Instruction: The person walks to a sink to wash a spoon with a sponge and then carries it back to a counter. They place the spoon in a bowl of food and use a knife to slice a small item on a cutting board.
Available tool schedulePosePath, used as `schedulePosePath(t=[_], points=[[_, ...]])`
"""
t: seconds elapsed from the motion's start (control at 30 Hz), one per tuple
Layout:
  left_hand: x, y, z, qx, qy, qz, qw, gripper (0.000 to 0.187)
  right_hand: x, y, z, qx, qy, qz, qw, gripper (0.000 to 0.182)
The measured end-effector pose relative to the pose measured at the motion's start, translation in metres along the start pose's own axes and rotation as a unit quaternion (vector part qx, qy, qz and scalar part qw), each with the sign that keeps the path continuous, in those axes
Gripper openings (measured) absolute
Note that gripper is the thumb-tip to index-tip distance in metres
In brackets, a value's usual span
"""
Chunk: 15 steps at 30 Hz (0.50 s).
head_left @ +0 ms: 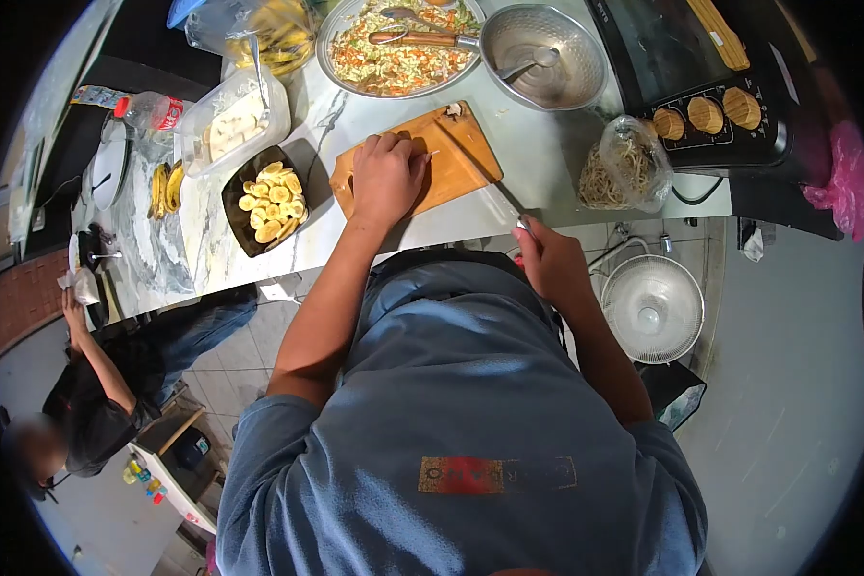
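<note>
My left hand (386,178) rests on the wooden cutting board (461,187) with its fingers curled down. What lies under those fingers is hidden; a small whitish bit shows beside the fingertips. My right hand (552,257) is closed around the handle of a knife (497,197), over the counter's front edge. The knife's blade reaches up and left across the board's right part. Near the board's top edge sits a small pale and brown piece (453,110), too small to name.
A black tray of banana slices (276,200), a plastic tub (194,134) and whole bananas (166,189) stand left. Behind are a platter of chopped vegetables (350,72) and a metal bowl (586,58). Right are a bag of noodle-like strands (629,168) and a stove (730,144). Another person (106,384) sits left.
</note>
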<state>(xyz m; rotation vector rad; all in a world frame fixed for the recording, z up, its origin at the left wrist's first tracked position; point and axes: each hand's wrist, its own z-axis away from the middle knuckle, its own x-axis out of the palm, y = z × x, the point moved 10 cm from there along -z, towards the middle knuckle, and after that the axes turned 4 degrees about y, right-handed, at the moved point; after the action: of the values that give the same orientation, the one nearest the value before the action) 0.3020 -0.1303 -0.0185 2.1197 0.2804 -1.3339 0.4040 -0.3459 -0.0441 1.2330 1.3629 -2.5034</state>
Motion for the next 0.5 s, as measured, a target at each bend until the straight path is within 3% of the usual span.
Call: schedulePosePath(t=[0.3,0.5], points=[[-0.004,-0.003,-0.008,-0.012,0.013,0.015,1.000,0.015,-0.033,0.005,-0.002,0.030,0.052,-0.024,0.998,0.040],[-0.016,0.004,-0.054,0.035,0.033,0.084,0.995,0.015,-0.039,0.009,0.002,0.046,0.040,-0.037,0.997,0.032]])
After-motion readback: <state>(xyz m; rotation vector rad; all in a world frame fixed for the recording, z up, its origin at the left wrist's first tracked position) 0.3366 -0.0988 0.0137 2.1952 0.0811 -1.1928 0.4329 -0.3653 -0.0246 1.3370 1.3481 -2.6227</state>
